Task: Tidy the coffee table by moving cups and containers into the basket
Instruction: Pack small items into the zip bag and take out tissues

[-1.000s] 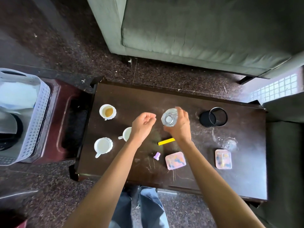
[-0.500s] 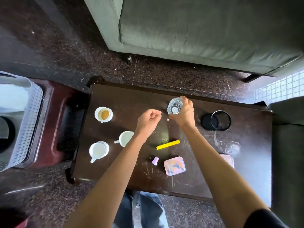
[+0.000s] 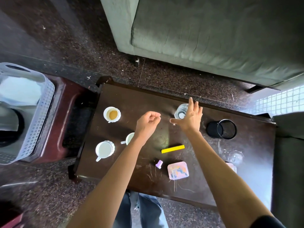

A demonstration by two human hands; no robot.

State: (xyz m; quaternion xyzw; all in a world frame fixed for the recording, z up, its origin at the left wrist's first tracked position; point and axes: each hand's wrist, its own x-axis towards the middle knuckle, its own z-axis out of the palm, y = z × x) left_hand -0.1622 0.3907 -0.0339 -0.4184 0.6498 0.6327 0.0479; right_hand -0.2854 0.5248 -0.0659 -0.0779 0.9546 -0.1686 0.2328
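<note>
Standing upright near the far edge of the coffee table (image 3: 246, 162), the clear bottle (image 3: 181, 111) is hovered over by the right hand (image 3: 189, 119), fingers spread wide, nothing gripped. The left hand (image 3: 148, 124) is loosely curled, apparently empty; the basket (image 3: 41, 112) waits well apart.

Just one view here, a wide-angle head cam looking almost straight down from standing height. The dark counter (image 3: 213, 181) fills the middle, near enough that both forearms run up from the bottom edge. The green sofa (image 3: 213, 38) sits across the top, so that's the way it faces. The basket (image 3: 44, 116) is cut off at the left edge, and the lines bend toward the corners. There's no second view to share anything with
</note>
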